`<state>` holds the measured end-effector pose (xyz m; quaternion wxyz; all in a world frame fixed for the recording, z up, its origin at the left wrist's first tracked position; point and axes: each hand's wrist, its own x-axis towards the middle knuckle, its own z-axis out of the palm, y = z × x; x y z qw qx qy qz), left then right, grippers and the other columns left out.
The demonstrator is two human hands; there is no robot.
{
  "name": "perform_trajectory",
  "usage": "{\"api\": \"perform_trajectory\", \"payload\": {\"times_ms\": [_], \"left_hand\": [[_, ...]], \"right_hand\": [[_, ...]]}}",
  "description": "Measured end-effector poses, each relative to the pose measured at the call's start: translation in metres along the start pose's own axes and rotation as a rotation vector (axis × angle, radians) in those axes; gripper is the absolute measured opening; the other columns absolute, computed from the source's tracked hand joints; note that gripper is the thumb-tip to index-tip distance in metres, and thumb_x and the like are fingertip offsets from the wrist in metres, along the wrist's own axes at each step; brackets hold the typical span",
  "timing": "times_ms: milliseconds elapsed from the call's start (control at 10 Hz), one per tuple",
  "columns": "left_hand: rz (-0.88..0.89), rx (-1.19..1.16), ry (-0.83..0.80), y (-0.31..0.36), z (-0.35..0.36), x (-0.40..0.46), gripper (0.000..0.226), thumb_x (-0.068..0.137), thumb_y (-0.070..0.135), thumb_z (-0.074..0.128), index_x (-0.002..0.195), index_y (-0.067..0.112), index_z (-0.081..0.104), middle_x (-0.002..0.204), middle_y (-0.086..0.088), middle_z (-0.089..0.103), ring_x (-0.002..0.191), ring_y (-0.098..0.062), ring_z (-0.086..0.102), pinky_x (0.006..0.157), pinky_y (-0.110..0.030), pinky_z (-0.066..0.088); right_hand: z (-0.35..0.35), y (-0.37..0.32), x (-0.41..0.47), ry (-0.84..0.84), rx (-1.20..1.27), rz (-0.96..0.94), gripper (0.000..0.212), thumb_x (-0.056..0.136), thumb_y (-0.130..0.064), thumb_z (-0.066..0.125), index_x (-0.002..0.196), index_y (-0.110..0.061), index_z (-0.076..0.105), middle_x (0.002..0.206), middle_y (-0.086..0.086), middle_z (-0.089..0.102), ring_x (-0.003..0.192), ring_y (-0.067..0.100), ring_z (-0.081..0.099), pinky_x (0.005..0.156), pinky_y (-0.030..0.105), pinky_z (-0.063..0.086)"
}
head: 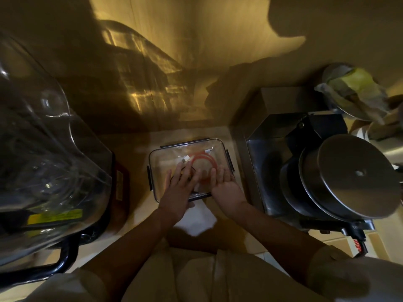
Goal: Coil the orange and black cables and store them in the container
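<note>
We look down on a clear rectangular container sitting on the pale surface between a large clear-domed appliance on our left and a metal machine with a round lid on our right. The orange cable lies coiled inside the container, its white plug ends toward the far side. A little of the black cable shows beneath our left hand, though blur keeps us from saying how it is coiled. That left hand is spread flat, fingers apart, over the container's left near part, gripping nothing we can make out. Our right hand is also open, palm turned inward, just beside the orange coil's near right arc and over the container's near right corner. A white cloth lies on the surface below both wrists.
</note>
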<state>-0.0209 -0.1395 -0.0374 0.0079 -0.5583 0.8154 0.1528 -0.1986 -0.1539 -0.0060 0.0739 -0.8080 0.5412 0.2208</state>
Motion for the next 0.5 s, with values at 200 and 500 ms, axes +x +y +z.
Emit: {"api": "perform_trajectory", "payload": {"times_ms": [200,500], "left_hand": [[-0.006,0.059,-0.003,-0.004,-0.008,-0.007,0.111,0.056,0.055,0.085,0.144,0.027,0.023,0.153,-0.012,0.039,0.139,-0.034,0.04,0.11,-0.051,0.034],[-0.117,-0.065,0.162,0.019,-0.027,-0.043,0.021,0.082,0.026,0.067,0.103,0.025,0.069,0.114,0.0,0.067,0.108,-0.021,0.062,0.089,-0.035,0.049]], "right_hand": [[-0.002,0.002,-0.012,-0.021,0.054,-0.005,0.07,0.103,-0.024,0.04,0.153,-0.001,-0.004,0.16,0.03,0.004,0.149,0.042,0.011,0.116,0.046,0.029],[-0.001,0.009,-0.038,0.158,0.437,0.053,0.04,0.095,-0.021,0.048,0.134,-0.021,0.055,0.137,0.007,0.055,0.129,0.027,0.05,0.104,0.036,0.044]]}}
